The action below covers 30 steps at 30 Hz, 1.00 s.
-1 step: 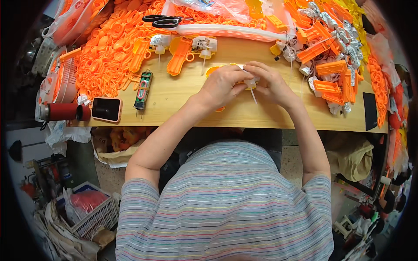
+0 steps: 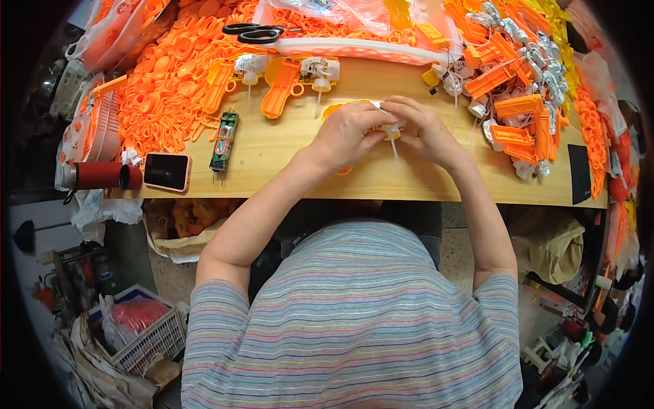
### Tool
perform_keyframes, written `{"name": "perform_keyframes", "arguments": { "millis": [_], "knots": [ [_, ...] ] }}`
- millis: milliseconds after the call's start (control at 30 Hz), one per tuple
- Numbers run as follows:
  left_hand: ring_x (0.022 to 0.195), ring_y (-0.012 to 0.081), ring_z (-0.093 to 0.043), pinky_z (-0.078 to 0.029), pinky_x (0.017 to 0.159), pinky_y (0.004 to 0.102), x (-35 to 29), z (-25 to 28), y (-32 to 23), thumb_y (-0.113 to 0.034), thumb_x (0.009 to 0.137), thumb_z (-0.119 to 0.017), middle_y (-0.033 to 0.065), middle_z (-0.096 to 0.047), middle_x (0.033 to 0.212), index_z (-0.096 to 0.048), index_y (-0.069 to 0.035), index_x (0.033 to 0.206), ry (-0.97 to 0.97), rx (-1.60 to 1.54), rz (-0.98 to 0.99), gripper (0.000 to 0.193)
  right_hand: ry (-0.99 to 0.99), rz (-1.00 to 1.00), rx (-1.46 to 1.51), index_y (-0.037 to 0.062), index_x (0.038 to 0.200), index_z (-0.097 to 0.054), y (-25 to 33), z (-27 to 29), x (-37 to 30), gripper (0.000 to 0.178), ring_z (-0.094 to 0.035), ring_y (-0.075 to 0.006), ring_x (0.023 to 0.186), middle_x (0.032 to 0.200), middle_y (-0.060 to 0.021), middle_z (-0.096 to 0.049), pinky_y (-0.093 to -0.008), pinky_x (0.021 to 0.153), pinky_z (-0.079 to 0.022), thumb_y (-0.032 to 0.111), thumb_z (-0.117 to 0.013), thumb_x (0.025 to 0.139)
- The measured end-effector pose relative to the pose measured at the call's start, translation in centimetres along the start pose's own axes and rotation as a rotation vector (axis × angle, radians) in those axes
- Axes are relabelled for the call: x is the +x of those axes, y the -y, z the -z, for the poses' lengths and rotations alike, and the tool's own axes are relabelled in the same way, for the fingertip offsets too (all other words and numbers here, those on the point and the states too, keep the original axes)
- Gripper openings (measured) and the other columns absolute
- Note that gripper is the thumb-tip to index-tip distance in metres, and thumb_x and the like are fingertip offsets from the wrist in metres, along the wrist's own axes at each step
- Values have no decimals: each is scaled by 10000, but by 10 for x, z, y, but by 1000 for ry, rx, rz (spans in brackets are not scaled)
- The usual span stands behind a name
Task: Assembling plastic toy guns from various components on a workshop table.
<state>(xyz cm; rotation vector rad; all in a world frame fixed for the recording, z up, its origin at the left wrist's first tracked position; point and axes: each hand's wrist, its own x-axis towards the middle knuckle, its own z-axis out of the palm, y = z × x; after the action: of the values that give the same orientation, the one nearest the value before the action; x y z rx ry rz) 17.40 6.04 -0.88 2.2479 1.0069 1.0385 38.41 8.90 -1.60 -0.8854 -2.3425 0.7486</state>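
Above the table's middle, a partly hidden orange and yellow toy gun (image 2: 332,110) is in my hands. Closed around its body is my left hand (image 2: 349,136). My right hand (image 2: 424,131) is closed too, its fingers pinching at the white mechanism at the gun's front. A thin translucent tube (image 2: 395,151) sticks out toward me between the hands. Most of the gun is covered by my fingers. Two similar open toy gun halves, one orange with a white motor unit (image 2: 279,88) and one farther left (image 2: 218,85), lie beyond my left hand.
Loose orange parts (image 2: 153,95) heap at the left, near black scissors (image 2: 253,33) on a white tray (image 2: 354,48). A green-cased tool (image 2: 223,142), a phone (image 2: 167,172) and a red flask (image 2: 99,175) lie at left. Orange-and-white assemblies (image 2: 518,102) pile at right.
The free end of the thin tube has swung slightly left. Both hands have stayed in place on the toy gun.
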Motion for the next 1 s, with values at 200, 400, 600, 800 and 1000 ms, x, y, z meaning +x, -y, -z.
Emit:
{"name": "perform_keyframes", "arguments": {
  "millis": [200,400,600,800,1000],
  "knots": [
    [827,287,-637,-518,730,372,4,3,-9,-22,734,-690,93,-661,925,-685,-80,949,50,102,-46,223,14,12,32,41,1229,-549,-2,0,3,593,-551,-344,1125,1242,-169,-541,-386,929,-486,-90,-672,665],
    [850,308,-633,-511,757,403,15,7,-18,14,723,-662,109,-653,921,-684,-71,940,218,283,-41,234,28,14,66,40,1214,-555,4,-1,5,579,-563,-340,1101,1222,-160,-545,-375,905,-501,-104,-667,665],
    [799,306,-636,-510,719,415,0,-6,-5,-13,707,-631,123,-637,826,-683,-48,880,-37,193,-179,184,-18,43,48,37,1203,-560,1,-4,3,556,-562,-347,1102,1229,-166,-539,-378,906,-502,-114,-645,675],
    [825,284,-602,-483,739,388,-17,-9,-6,-31,731,-666,112,-613,856,-662,-57,925,-138,115,-181,196,-69,76,-181,56,1262,-533,2,-12,-6,608,-494,-345,1211,1307,-158,-510,-417,1005,-437,-92,-657,685],
    [942,278,-559,-426,827,385,-29,14,-8,-81,740,-693,103,-577,981,-637,-76,1046,-311,258,20,311,-61,94,-262,47,1286,-514,13,-4,-3,646,-442,-363,1262,1333,-170,-491,-456,1085,-346,-63,-660,666]
  ]
}}
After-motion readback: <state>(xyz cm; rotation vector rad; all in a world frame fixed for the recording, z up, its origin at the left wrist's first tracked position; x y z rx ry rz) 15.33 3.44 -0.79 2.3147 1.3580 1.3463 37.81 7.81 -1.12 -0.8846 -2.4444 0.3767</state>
